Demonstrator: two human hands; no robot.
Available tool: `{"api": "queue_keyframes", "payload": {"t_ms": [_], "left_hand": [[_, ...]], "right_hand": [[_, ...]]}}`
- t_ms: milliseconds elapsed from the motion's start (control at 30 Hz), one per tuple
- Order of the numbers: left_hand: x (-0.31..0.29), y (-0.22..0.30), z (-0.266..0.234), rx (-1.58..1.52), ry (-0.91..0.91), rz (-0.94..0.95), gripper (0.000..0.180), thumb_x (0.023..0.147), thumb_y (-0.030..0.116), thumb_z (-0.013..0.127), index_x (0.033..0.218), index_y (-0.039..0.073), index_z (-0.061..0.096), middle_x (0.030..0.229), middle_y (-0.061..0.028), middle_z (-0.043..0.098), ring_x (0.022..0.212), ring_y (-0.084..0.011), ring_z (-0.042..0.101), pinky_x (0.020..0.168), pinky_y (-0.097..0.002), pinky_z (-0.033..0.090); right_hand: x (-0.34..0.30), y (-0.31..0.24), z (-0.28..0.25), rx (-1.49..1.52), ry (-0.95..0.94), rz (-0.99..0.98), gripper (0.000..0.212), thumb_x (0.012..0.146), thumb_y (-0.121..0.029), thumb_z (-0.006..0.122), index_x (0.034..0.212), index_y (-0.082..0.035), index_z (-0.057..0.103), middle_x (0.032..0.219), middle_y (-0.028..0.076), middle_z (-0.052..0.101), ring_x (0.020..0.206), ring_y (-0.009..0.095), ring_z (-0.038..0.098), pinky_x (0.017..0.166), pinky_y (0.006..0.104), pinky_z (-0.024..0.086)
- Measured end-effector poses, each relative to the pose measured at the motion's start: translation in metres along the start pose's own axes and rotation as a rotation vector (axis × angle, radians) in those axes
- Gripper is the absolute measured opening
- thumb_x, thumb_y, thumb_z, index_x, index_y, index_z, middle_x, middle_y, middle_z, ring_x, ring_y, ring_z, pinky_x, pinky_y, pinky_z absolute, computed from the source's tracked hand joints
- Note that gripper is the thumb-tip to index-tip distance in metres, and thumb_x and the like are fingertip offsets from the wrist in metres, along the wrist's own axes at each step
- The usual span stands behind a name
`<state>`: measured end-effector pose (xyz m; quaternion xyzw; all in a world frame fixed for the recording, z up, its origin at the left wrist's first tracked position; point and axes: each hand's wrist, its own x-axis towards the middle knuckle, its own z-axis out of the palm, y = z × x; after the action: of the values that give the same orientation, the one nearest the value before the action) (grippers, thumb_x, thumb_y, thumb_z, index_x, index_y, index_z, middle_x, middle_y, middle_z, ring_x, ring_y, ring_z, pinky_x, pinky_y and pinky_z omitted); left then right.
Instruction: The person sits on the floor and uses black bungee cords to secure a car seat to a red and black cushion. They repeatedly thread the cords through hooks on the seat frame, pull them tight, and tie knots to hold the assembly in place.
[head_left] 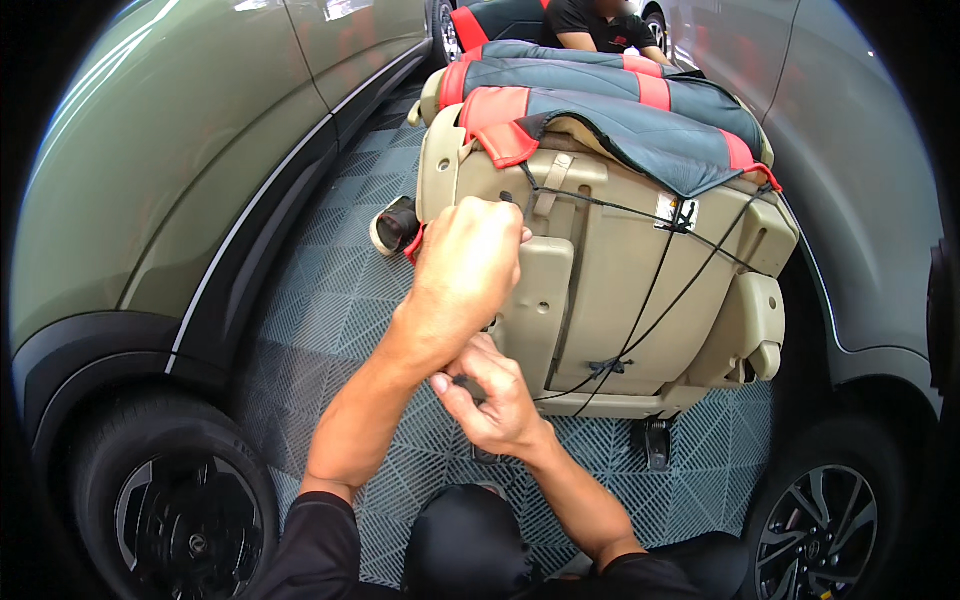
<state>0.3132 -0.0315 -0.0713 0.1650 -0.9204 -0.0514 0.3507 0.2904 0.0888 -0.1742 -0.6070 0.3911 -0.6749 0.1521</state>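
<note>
While left hand (465, 258) clenches (contents hidden), right hand (492, 402) pinches dark piece (471, 385); apparently securing black cords (605, 367); next calls for steady tension.

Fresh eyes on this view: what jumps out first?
A beige car seat fills the centre, grey-and-red cover over its top, black cords strung below. The left hand is before it, the right hand just below. A green car stands left, a grey car right.

- This looks like a car workshop.
- A green car (190, 150) stands left, a grey car (860, 220) right.
- Between them, a seat (610, 275) sits on tiled floor (335, 290), its cover (590, 118) partly on.
- Beyond it is another person (612, 32) in a dark shirt.
</note>
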Motion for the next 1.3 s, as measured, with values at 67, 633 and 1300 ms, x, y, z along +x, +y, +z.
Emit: {"api": "queue_keyframes", "payload": {"t_ms": [67, 633, 1300], "left_hand": [[0.002, 0.007, -0.006, 0.141, -0.032, 0.053, 0.006, 0.082, 0.002, 0.068, 0.081, -0.002, 0.071, 0.074, -0.0236, 0.070, 0.073, -0.0413, 0.073, 0.069, -0.0493, 0.059], [0.016, 0.058, -0.006, -0.220, -0.143, -0.215, 0.028, 0.103, 0.023, 0.064, 0.095, -0.004, 0.070, 0.084, -0.0223, 0.072, 0.080, -0.0375, 0.072, 0.073, -0.0468, 0.055], [-0.066, -0.061, 0.001, -0.202, 0.549, -0.592, 0.032, 0.098, 0.021, 0.077, 0.118, -0.003, 0.066, 0.106, -0.0096, 0.074, 0.090, -0.0143, 0.071, 0.080, -0.0306, 0.058]], "right_hand": [[-0.001, -0.010, -0.011, 0.015, -0.008, 0.008, 0.012, 0.089, -0.002, 0.072, 0.085, 0.000, 0.061, 0.095, 0.014, 0.068, 0.094, 0.031, 0.065, 0.092, 0.0427, 0.051], [0.008, -0.026, -0.133, -0.113, 0.481, 0.153, 0.027, 0.086, -0.006, 0.081, 0.107, -0.002, 0.065, 0.125, 0.013, 0.067, 0.115, 0.024, 0.065, 0.104, 0.0384, 0.049], [0.030, -0.010, -0.123, -0.200, 0.417, 0.235, 0.022, 0.093, -0.011, 0.081, 0.111, -0.002, 0.072, 0.098, 0.004, 0.073, 0.085, 0.012, 0.066, 0.080, 0.0265, 0.053]]}}
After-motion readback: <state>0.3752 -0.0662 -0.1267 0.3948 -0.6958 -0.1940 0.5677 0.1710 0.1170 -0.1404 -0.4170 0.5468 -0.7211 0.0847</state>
